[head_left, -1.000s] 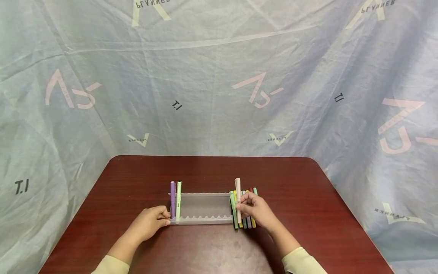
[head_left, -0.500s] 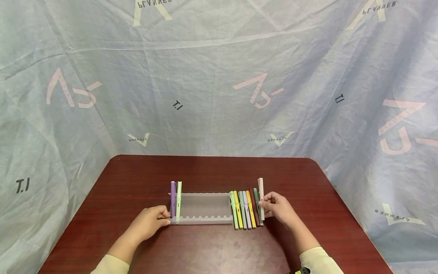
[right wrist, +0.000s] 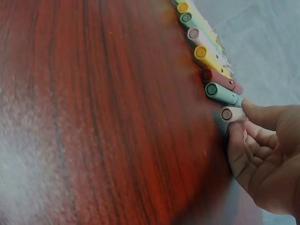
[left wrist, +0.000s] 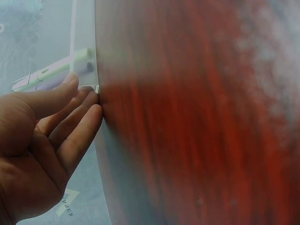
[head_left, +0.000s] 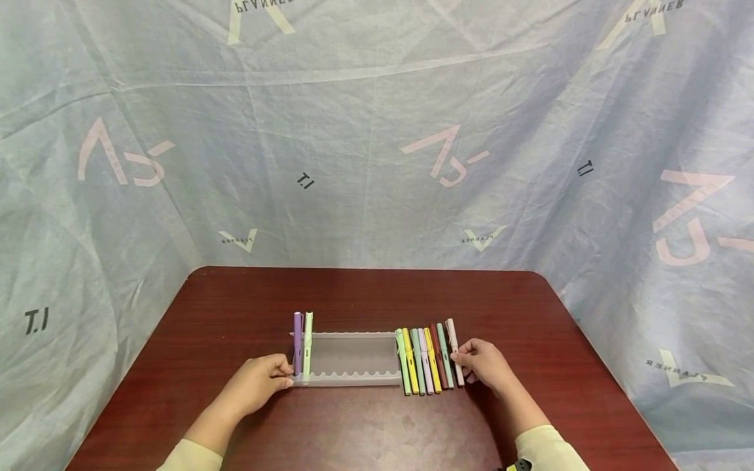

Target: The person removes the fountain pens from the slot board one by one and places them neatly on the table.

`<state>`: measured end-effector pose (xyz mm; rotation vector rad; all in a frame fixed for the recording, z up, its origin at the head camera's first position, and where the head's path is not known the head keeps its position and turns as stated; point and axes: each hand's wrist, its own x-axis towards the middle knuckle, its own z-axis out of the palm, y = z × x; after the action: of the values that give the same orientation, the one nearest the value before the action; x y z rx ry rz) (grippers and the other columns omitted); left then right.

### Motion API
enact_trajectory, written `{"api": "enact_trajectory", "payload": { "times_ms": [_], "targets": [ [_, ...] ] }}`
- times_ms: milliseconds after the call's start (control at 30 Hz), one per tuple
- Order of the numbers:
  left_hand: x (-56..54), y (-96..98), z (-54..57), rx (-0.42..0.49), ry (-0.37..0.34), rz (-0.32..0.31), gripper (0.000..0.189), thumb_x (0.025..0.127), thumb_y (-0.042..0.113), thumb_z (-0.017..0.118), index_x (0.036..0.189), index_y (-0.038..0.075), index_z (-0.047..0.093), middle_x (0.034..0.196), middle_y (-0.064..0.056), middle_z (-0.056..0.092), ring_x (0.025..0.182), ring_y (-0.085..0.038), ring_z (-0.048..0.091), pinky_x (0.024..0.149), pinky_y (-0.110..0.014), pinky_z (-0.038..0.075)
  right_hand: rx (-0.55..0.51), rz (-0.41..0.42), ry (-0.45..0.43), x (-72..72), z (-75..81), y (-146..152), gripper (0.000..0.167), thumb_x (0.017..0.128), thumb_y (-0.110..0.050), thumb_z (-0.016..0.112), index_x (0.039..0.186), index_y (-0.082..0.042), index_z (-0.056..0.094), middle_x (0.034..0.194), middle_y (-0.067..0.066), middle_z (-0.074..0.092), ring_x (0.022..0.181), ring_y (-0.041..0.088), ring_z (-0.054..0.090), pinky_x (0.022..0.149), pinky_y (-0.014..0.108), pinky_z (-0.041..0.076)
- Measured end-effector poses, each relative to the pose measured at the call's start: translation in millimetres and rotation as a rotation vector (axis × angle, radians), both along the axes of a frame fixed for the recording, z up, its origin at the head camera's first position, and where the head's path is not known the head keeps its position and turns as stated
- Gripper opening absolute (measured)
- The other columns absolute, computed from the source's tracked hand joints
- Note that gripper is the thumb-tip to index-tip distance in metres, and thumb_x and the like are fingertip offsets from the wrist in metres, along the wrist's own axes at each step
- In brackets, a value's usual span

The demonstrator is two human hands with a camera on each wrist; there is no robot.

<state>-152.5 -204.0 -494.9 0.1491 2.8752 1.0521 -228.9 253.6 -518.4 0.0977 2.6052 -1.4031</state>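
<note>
My left hand pinches the near left corner of a pale translucent pen tray with notched rails. Across its left end lie a purple pen and a light green pen. Over on the right, my right hand holds a pale pink pen between thumb and fingers, at the right end of a row of pens. In the right wrist view that pale pink pen is low at the table, next to a teal-green pen. The left wrist view shows thumb and fingers at the tray's edge.
Several capped pens lie side by side right of the tray, among them a yellow pen, a lilac pen and a dark red pen. The reddish-brown table meets a grey printed cloth behind.
My right hand has carried the pale pink pen rightward from above the row's left part, then lowered it beside the row's right end. My left hand has stayed at the tray.
</note>
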Motion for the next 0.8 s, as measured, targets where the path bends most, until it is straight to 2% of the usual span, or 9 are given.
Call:
{"api": "enact_trajectory", "payload": {
  "times_ms": [267,600,800],
  "targets": [
    [-0.1,-0.2,-0.4,0.001,-0.004,0.000,0.014,0.084,0.015,0.075,0.082,0.022,0.063,0.085,0.010,0.074,0.073,-0.004,0.057,0.068,-0.028,0.045,0.133,0.006,0.020,-0.3,1.0,-5.7,0.019,0.089,-0.020,0.072,0.091,-0.004,0.062,0.073,0.005,0.064,0.061,0.018,0.060,0.055,0.033,0.054],
    [0.4,-0.1,-1.0,0.006,-0.015,0.001,0.014,0.085,0.015,0.075,0.083,0.021,0.063,0.085,0.009,0.074,0.071,-0.005,0.055,0.067,-0.027,0.043,0.145,0.018,0.010,0.6,-1.0,-5.7,0.018,0.090,-0.021,0.071,0.094,-0.005,0.062,0.073,0.006,0.062,0.063,0.018,0.059,0.055,0.032,0.053],
    [0.7,-0.2,-1.1,0.003,0.000,-0.001,0.014,0.084,0.015,0.075,0.082,0.021,0.063,0.085,0.009,0.075,0.072,-0.005,0.056,0.067,-0.027,0.044,0.138,0.014,0.003,1.7,3.1,-7.5,0.019,0.090,-0.020,0.071,0.095,-0.005,0.062,0.075,0.006,0.063,0.064,0.018,0.059,0.056,0.033,0.053]
  ]
}}
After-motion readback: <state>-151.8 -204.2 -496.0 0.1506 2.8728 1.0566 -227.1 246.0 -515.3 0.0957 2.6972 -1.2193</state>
